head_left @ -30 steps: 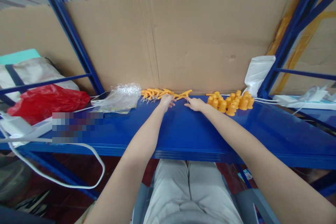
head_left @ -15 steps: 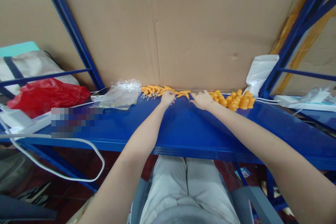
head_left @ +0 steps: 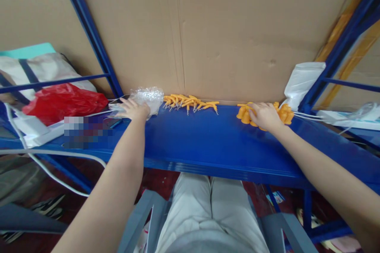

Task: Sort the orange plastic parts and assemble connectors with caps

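My left hand [head_left: 131, 109] lies with fingers stretched out on a pile of clear plastic bags [head_left: 148, 97] at the back left of the blue shelf [head_left: 208, 142]. My right hand [head_left: 265, 115] rests on a cluster of small orange cone-shaped pieces [head_left: 285, 114] at the back right, its fingers curled down over them. Between the hands, a row of thin orange pieces with small metal chains [head_left: 190, 103] lies along the cardboard wall, untouched.
A cardboard sheet [head_left: 231, 35] backs the shelf. A red plastic bag [head_left: 63, 102], white cables [head_left: 35, 154] and a white charger [head_left: 29, 126] sit at the left. A white bag [head_left: 303, 81] and a white power strip [head_left: 344, 118] sit at the right. Blue rack posts stand on both sides.
Both hands have left the row of thin orange pieces in the middle. My left hand moved left onto the plastic bags; my right hand moved right onto the orange cones.
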`<action>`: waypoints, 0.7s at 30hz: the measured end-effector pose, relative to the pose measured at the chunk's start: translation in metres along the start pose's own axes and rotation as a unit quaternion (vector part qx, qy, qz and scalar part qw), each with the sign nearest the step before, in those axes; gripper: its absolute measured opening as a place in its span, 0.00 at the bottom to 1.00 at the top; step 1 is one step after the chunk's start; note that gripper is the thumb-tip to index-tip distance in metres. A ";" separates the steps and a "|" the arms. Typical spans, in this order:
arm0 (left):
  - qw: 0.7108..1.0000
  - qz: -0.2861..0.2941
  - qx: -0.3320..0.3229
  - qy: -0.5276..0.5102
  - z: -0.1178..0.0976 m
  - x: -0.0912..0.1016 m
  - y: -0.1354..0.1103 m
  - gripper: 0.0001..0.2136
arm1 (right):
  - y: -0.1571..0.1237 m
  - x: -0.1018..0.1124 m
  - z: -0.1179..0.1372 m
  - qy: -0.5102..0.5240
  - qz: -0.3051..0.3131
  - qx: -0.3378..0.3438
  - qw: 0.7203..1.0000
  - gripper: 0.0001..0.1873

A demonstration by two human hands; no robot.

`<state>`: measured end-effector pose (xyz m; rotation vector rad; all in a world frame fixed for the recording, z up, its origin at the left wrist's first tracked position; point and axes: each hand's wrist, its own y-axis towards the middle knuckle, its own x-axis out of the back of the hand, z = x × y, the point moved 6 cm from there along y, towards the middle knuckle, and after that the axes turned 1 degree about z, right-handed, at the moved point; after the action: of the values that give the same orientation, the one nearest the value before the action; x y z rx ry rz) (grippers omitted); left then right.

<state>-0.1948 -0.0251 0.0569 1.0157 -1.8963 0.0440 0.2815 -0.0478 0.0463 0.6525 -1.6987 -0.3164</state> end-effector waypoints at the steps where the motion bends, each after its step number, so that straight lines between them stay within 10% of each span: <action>1: 1.000 0.001 0.012 0.016 0.011 0.004 0.004 0.34 | -0.002 -0.002 -0.004 0.004 -0.004 -0.010 1.000 0.21; 14: 0.998 0.012 0.069 -0.008 0.049 0.014 0.020 0.34 | -0.006 0.007 -0.019 0.067 -0.055 -0.025 0.996 0.22; 21: 0.995 -0.060 -0.045 -0.062 -0.012 0.013 0.015 0.30 | -0.006 0.002 -0.032 0.102 -0.079 -0.040 0.991 0.22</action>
<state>-0.1985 -0.0181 0.0790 1.0903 -1.9259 -0.1764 0.3137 -0.0491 0.0521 0.7355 -1.4361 -0.4130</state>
